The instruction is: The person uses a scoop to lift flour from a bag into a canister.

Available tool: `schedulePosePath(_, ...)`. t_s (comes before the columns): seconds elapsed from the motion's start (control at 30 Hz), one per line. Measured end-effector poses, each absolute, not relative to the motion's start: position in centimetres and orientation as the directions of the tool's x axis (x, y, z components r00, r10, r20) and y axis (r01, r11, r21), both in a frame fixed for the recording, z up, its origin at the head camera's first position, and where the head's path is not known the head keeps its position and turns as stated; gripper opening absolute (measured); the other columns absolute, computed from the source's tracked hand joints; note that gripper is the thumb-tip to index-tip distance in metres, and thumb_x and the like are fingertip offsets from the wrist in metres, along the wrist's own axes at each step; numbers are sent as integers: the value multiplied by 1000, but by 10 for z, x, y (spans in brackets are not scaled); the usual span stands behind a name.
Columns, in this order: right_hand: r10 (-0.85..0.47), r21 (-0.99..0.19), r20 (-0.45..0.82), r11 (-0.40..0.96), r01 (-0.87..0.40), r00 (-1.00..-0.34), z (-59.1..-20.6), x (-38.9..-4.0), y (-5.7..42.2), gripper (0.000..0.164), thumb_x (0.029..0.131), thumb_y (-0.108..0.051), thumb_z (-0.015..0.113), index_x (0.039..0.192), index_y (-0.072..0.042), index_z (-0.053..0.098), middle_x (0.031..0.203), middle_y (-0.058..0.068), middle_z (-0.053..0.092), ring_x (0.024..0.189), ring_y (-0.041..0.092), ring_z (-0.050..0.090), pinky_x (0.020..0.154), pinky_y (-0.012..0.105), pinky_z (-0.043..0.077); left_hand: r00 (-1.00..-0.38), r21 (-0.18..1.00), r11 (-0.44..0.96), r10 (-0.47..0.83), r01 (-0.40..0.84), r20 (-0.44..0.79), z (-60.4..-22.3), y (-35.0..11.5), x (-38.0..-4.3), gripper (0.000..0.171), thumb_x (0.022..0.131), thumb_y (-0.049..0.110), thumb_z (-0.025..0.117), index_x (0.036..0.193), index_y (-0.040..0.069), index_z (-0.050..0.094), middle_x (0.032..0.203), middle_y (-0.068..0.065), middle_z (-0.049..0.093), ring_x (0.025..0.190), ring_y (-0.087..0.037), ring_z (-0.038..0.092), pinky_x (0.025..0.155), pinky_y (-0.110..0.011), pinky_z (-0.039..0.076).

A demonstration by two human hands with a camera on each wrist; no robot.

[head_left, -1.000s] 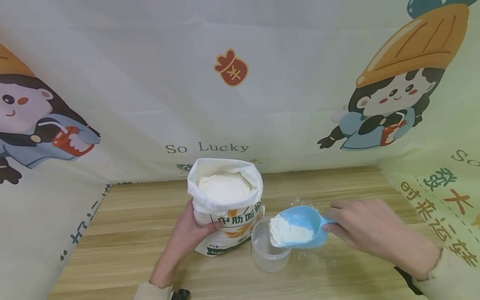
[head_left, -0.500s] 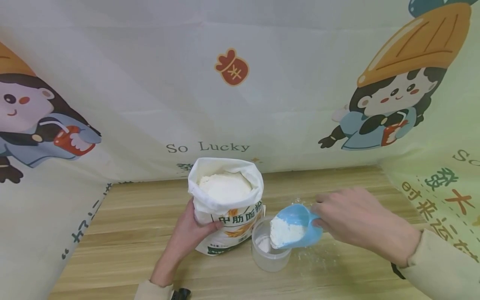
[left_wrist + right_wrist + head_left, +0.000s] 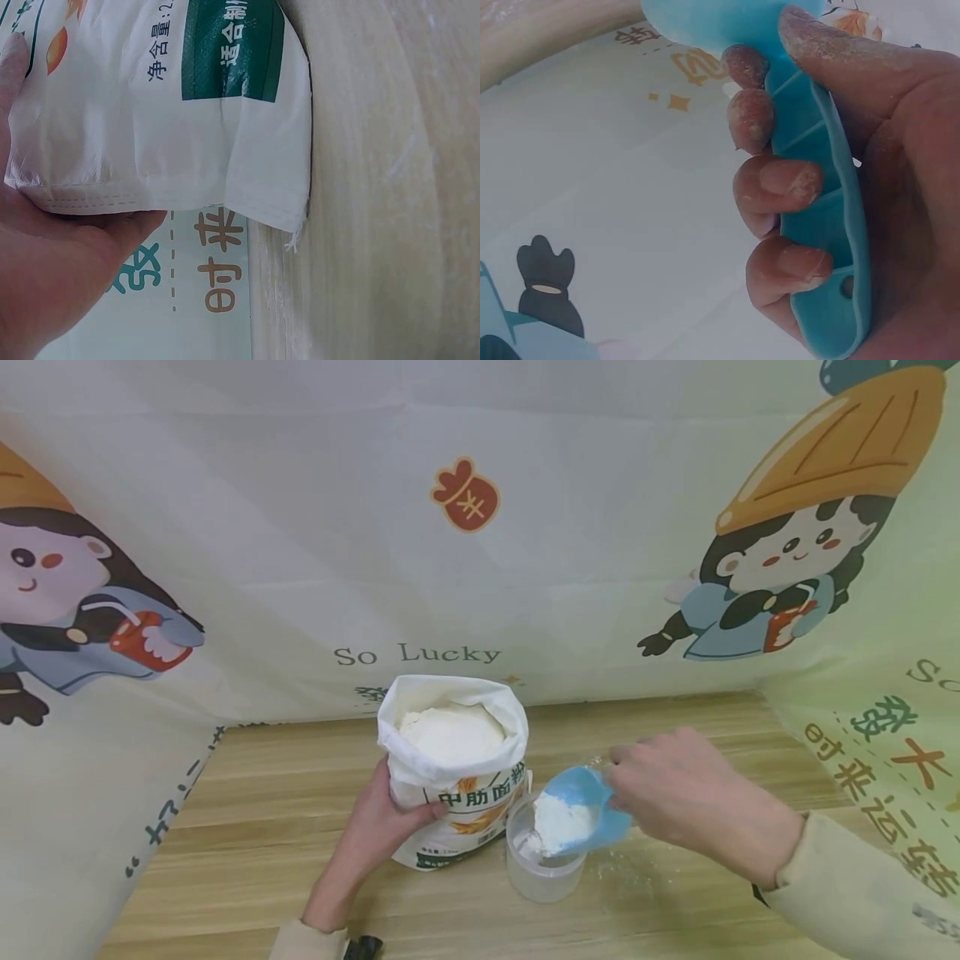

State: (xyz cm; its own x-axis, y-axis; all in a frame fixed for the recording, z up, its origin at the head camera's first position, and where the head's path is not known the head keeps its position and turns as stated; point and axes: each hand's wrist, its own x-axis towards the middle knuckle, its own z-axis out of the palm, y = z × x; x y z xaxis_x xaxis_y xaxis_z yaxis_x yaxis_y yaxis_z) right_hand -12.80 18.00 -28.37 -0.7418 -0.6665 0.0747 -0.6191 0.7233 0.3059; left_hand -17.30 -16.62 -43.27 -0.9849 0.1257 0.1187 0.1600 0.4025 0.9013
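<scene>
A white bag of flour [image 3: 457, 777] stands upright with its top folded open, flour [image 3: 450, 735] showing inside. My left hand [image 3: 386, 818] grips the bag's left side, thumb across the front. In the left wrist view the lower part of the bag [image 3: 150, 135] fills the upper left. My right hand [image 3: 675, 793] holds a blue scoop [image 3: 581, 789], its bowl tilted with white flour over a clear plastic tub [image 3: 543, 885]. Some flour lies in the tub. Flour-dusted fingers wrap the ribbed scoop handle [image 3: 817, 180] in the right wrist view, the thumb near its neck.
Spilled flour [image 3: 630, 877] dusts the wooden table [image 3: 247, 843] right of the tub. A printed cloth [image 3: 300, 527] with cartoon figures hangs behind and along both sides of the table.
The right hand has moved left with the scoop and tilted its bowl further over the tub. Flour has dropped into the tub. My left hand and the bag have stayed put.
</scene>
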Motion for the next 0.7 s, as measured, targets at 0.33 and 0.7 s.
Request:
schedulePosePath(0.33, -712, 416, 146, 674, -610, -687, -285, -126, 176, 27, 75, -9, 89, 67, -16, 64, 67, -4, 56, 53, 14, 41, 42, 26, 36, -983, 902, 396, 130, 174, 132, -433, -166, -173, 96, 75, 17, 93, 153, 11, 38, 138, -14, 61, 127, -37, 58, 107, -60, 46)
schedulePosePath(0.7, -734, 479, 182, 648, -592, -655, -289, -124, 174, 27, 68, -12, 96, 72, -12, 69, 69, 0, 56, 56, 16, 47, 46, 27, 41, -983, 901, 397, 126, 174, 134, -433, -166, -173, 95, 76, 15, 93, 153, 10, 38, 139, -15, 61, 128, -36, 58, 108, -60, 46)
